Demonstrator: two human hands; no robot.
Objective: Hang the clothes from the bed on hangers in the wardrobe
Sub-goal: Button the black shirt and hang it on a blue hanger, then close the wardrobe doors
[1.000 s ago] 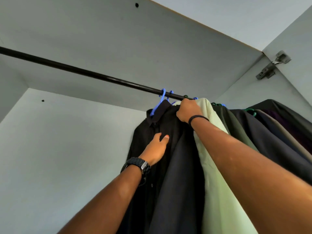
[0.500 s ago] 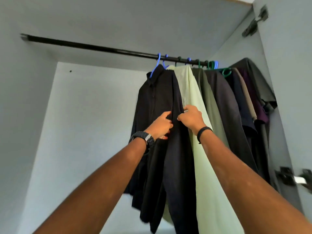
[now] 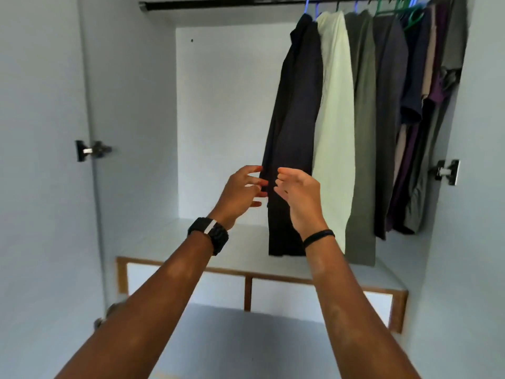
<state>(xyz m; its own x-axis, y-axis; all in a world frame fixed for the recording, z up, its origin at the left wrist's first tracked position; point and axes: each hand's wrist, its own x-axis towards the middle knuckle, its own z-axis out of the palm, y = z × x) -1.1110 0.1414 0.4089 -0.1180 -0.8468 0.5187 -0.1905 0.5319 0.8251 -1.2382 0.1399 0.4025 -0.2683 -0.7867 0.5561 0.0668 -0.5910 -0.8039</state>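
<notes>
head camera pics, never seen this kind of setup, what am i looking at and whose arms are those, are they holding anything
There is no machine here. A person wears a wide-angle camera on the head, so you look forward and down along their own two arms into an open wardrobe.

The left hand, with a watch on the wrist, and the right hand are raised in front of the black shirt. Their fingers are loosely spread, with no grip on anything.

The black shirt hangs from the rail, leftmost in a row of clothes. Next to it is a pale green shirt. Below is a white shelf above wood-trimmed compartments.
</notes>
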